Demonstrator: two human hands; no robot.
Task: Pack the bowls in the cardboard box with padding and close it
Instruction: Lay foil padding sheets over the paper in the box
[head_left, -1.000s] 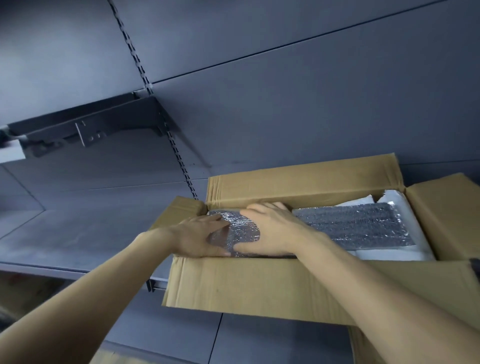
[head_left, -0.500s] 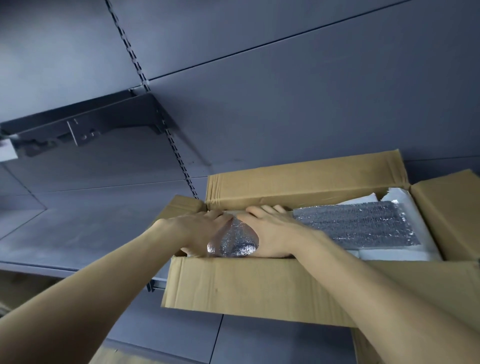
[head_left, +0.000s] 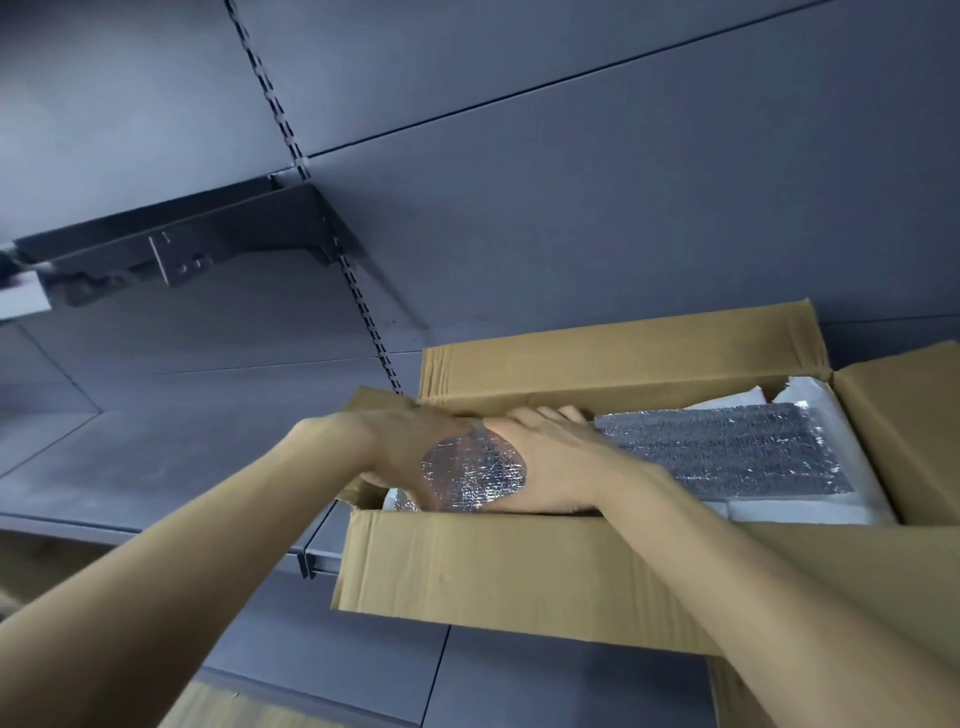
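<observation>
Head view: inside the open cardboard box (head_left: 519, 566), the left hand (head_left: 410, 447) and right hand (head_left: 550, 462) press flat-fingered on the silver foil padding (head_left: 727, 447), at its left end.

The open corrugated cardboard box (head_left: 519, 566) is plain tan-brown all over, its flaps the same shade. Inside it, the flat silver foil padding sheet (head_left: 727, 452) glitters with a fine crinkled grid of tiny bright and dark flecks, darker grey toward its middle. A plain white foam liner (head_left: 810, 512) borders the foil. The flat metal shelf board (head_left: 130, 457) and the panelled back wall (head_left: 571, 218) are uniform matte dark blue-grey.
</observation>
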